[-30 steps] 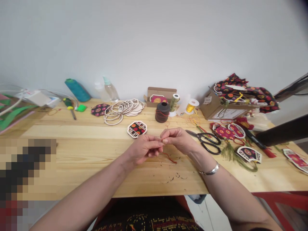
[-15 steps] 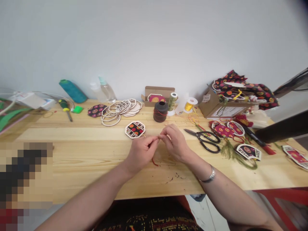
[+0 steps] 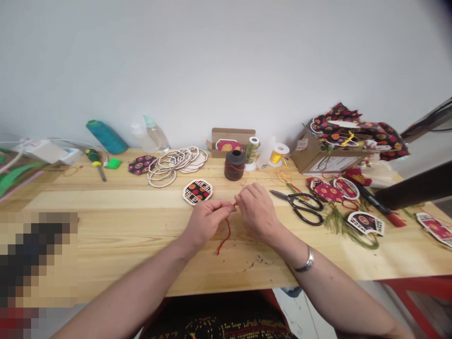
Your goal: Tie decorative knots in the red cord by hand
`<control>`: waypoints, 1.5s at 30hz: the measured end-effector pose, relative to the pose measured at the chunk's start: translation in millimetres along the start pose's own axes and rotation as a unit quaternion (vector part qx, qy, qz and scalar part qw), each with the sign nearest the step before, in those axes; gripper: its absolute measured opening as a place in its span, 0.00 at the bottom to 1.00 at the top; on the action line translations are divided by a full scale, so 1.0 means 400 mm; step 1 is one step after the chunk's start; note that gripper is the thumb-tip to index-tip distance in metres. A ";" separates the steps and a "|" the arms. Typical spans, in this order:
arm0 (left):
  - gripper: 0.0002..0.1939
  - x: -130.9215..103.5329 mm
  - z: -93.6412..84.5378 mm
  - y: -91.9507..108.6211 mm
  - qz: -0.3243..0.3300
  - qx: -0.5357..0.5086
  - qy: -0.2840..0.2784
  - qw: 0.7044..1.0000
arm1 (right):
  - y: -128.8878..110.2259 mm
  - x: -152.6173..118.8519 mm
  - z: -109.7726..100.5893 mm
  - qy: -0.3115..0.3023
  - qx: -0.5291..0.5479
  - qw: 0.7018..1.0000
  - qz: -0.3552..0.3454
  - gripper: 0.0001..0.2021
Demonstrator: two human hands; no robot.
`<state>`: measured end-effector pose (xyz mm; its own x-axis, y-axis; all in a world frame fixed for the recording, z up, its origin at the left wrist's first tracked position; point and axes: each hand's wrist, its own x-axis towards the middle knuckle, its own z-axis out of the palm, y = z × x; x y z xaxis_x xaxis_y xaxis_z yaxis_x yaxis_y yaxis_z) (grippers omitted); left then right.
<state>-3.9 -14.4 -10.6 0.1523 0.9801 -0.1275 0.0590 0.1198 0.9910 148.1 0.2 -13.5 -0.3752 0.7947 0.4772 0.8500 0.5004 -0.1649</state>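
A thin red cord [image 3: 229, 230] is pinched between my two hands near the middle of the table, and its loose end hangs down below the fingers. My left hand [image 3: 208, 217] holds it between thumb and forefinger. Close beside, my right hand [image 3: 256, 209] has its fingers curled on the same cord, with a silver bracelet [image 3: 308, 259] on that wrist. Just behind my left hand lies an octagonal ornament [image 3: 197, 191] with patterned dark fabric in a pale lattice frame. Black-handled scissors [image 3: 303, 207] lie open to the right of my right hand.
Behind stand a dark thread cone [image 3: 235, 165], smaller spools and a small open box [image 3: 234, 132]. Pale frames [image 3: 176, 162] and a screwdriver [image 3: 95, 163] lie left. Ornaments, an olive tassel [image 3: 335, 221] and a fabric-filled carton [image 3: 318, 155] are on the right.
The fingertips have drawn slightly apart, showing a bit of red cord between them. More of the cord's loose end now hangs below my left hand.
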 end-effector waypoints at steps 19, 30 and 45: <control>0.10 0.017 -0.011 -0.014 -0.065 -0.144 0.008 0.987 | 0.220 -0.176 -0.116 -0.190 -0.203 0.949 0.152 0.12; 0.10 0.016 -0.016 -0.014 -0.061 -0.160 0.013 0.985 | 0.184 -0.085 -0.114 -0.139 -0.091 0.981 0.104 0.11; 0.10 0.016 -0.017 -0.002 -0.048 -0.199 0.032 0.978 | 0.131 0.093 0.045 -0.193 -0.067 0.970 0.129 0.12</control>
<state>-9.5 -7.0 -11.9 0.1020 0.9679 -0.2298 -0.3218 0.2507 0.9130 171.8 62.3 -19.9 -0.2327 0.9698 0.0729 0.9647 0.2397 -0.1091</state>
